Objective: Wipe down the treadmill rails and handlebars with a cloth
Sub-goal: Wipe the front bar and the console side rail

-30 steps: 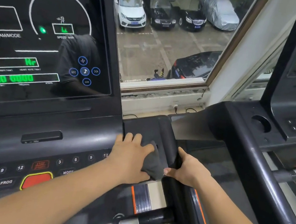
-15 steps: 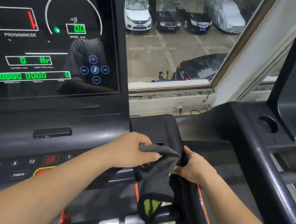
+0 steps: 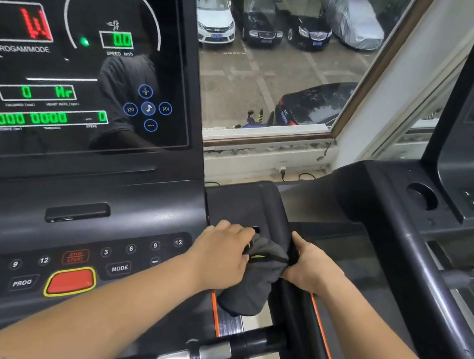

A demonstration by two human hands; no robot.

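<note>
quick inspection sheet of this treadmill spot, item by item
surface: console lit, speed reads 0.0
job's things: dark cloth bunched at the top of the side rail; handlebar below it
clutter: nothing seen
grippers: left hand and right hand both grip the cloth
cables: cables by a wall socket under the window
surroundings: second treadmill to the right; parked cars outside
</note>
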